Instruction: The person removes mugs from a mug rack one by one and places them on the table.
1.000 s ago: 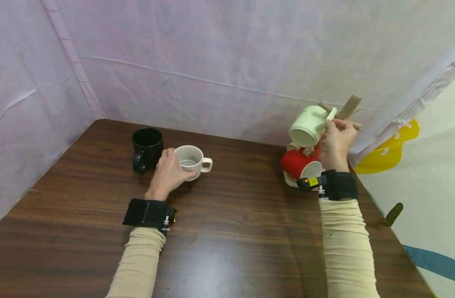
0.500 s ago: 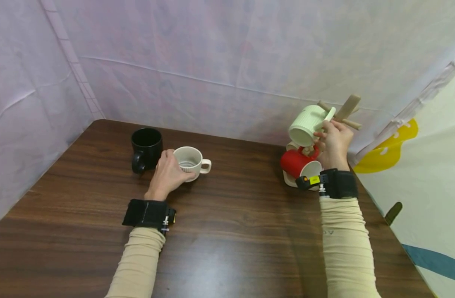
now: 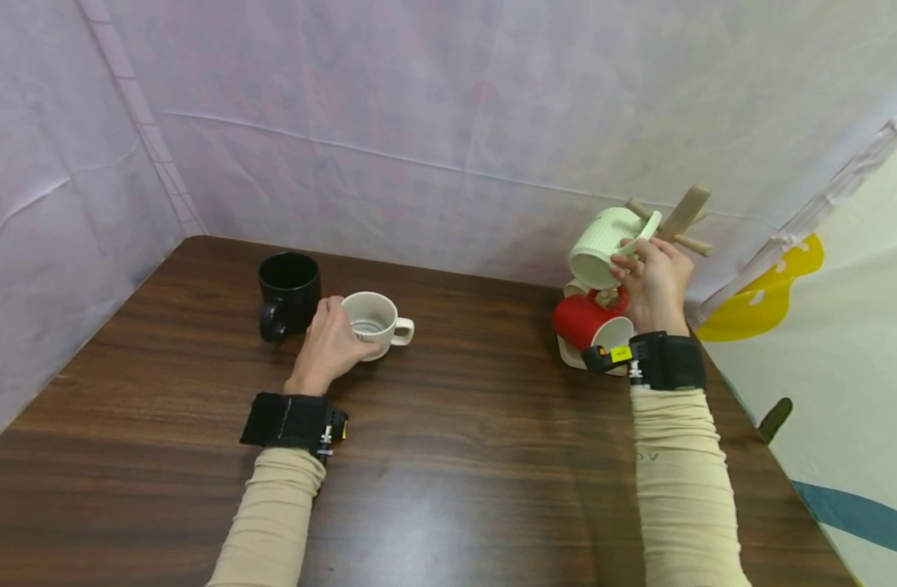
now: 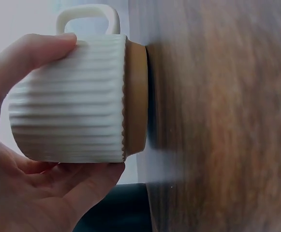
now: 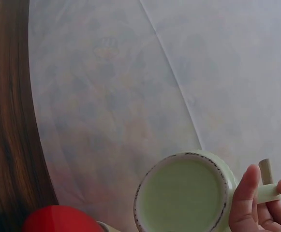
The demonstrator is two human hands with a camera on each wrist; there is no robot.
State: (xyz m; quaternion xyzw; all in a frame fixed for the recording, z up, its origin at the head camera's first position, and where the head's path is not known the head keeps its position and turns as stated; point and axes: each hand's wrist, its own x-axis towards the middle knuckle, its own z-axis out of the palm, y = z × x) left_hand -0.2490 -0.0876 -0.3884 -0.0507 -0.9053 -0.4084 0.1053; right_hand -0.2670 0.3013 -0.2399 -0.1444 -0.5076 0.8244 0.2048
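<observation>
My left hand [image 3: 333,342] grips a white ribbed mug [image 4: 77,106] round its side, thumb on one side and fingers on the other. The mug stands upright with its handle to the right; its unglazed base is at the tabletop, and I cannot tell if it touches. My right hand [image 3: 657,281] pinches the handle of a light green ribbed mug [image 3: 606,243]. That mug lies tilted against the wooden mug tree [image 3: 686,214], its mouth facing forward. Whether its handle is over a peg is hard to tell. Below it, a red mug [image 3: 584,320] hangs sideways on the tree.
A black mug [image 3: 290,289] stands upright just left of my left hand. The dark wooden table [image 3: 448,456] runs back to a pale curtain [image 3: 390,122]. The mug tree stands near the table's right edge, its pegs sticking out beside my right hand.
The white mug has shifted slightly left and nearer with my left hand. The fingers of my right hand have moved lower along the green mug's handle; that mug has hardly moved.
</observation>
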